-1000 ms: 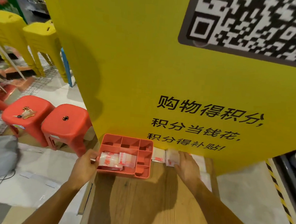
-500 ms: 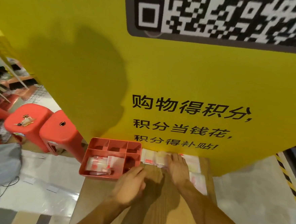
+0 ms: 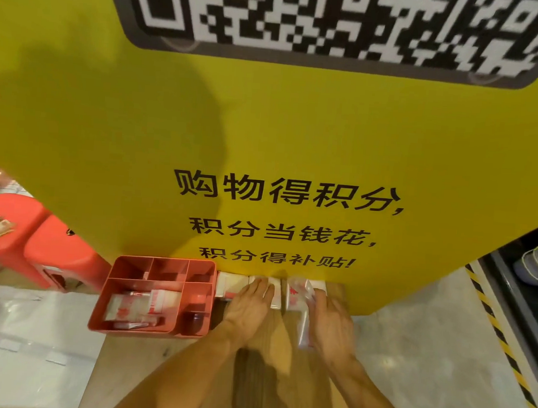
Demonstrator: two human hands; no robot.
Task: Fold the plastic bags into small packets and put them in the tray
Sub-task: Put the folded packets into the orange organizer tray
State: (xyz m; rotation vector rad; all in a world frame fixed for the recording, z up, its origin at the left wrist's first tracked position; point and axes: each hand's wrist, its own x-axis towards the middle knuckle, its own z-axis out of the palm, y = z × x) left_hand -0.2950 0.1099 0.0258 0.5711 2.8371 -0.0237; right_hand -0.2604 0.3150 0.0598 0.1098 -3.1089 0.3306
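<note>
Flatly, the left hand (image 3: 247, 307) presses straight fingers on the bags (image 3: 233, 284) below the sign (image 3: 298, 126) reading "购物得积分, 积分当钱花, 积分得补贴!" under a QR code (image 3: 338, 17). At its three o'clock the right hand (image 3: 329, 322) touches a bag (image 3: 296, 295); its grip is unclear. At nine o'clock, packets (image 3: 141, 305) lie in the tray (image 3: 99, 314).

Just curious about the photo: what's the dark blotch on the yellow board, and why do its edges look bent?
Head view: a soft shadow falls on the yellow board; the wide-angle lens bows its edges; the QR code up top is blurred.
</note>
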